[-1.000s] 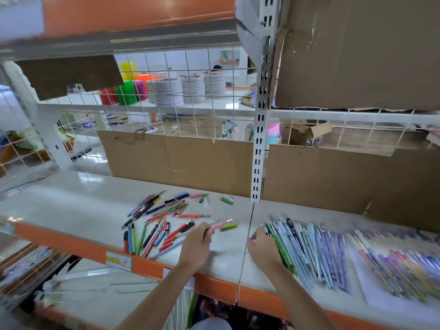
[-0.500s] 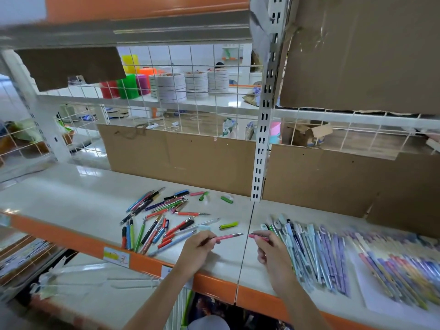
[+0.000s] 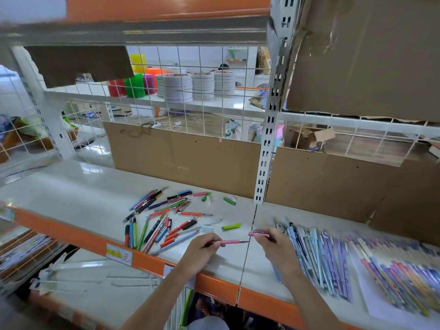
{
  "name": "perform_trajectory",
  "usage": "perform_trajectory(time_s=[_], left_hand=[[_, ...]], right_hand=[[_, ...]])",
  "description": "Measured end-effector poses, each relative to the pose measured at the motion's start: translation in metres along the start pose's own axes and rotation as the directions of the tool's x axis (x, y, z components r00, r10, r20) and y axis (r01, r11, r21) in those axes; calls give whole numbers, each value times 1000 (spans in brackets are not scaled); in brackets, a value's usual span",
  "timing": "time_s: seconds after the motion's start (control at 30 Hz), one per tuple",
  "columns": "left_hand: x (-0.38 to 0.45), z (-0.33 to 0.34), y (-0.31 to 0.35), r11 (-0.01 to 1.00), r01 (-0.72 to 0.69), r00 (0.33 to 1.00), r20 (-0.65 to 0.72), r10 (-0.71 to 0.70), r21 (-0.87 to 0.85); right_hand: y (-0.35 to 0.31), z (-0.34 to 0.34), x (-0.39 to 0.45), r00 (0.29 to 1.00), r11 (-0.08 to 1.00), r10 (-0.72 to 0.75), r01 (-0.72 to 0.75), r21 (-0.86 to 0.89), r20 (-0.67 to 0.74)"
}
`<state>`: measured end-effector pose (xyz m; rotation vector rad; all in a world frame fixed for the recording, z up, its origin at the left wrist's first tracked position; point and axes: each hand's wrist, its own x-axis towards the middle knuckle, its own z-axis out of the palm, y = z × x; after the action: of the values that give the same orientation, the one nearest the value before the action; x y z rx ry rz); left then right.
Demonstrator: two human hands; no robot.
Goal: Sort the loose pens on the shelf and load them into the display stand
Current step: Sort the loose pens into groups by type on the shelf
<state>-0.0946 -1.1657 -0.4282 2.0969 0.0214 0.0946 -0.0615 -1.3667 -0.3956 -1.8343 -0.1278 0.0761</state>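
A scatter of loose pens (image 3: 159, 217) in red, green, blue and black lies on the white shelf (image 3: 71, 194). My left hand (image 3: 201, 250) pinches an uncapped pink pen (image 3: 234, 241) just above the shelf, tip pointing right. My right hand (image 3: 276, 248) pinches the matching pink cap (image 3: 258, 233), a short gap from the pen tip. A green cap (image 3: 230, 226) lies just behind the hands. To the right lie a row of pale blue and purple pens (image 3: 319, 253) and a blurred multicoloured row (image 3: 395, 270). No display stand shows.
Brown cardboard (image 3: 185, 160) backs the shelf. A perforated white upright (image 3: 264, 167) stands at the shelf joint. Loose green caps (image 3: 229, 201) lie near the back. The orange shelf edge (image 3: 71, 236) carries a price label (image 3: 119, 255). Tape rolls (image 3: 178, 88) stand behind the wire grid.
My left hand lifted the pink pen out of the pile and drew it right. My right hand left the blue pens and now holds the pink cap up to the tip.
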Motion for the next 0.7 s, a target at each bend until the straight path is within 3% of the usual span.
perform_trajectory(time_s=[0.5, 0.7], left_hand=[[-2, 0, 1, 995, -15, 1000, 18, 17, -98], [-2, -4, -3, 971, 8, 1000, -23, -14, -240]], right_hand=[[-6, 3, -4, 987, 999, 9, -2, -45, 160], [-16, -6, -3, 998, 995, 57, -59, 83, 35]])
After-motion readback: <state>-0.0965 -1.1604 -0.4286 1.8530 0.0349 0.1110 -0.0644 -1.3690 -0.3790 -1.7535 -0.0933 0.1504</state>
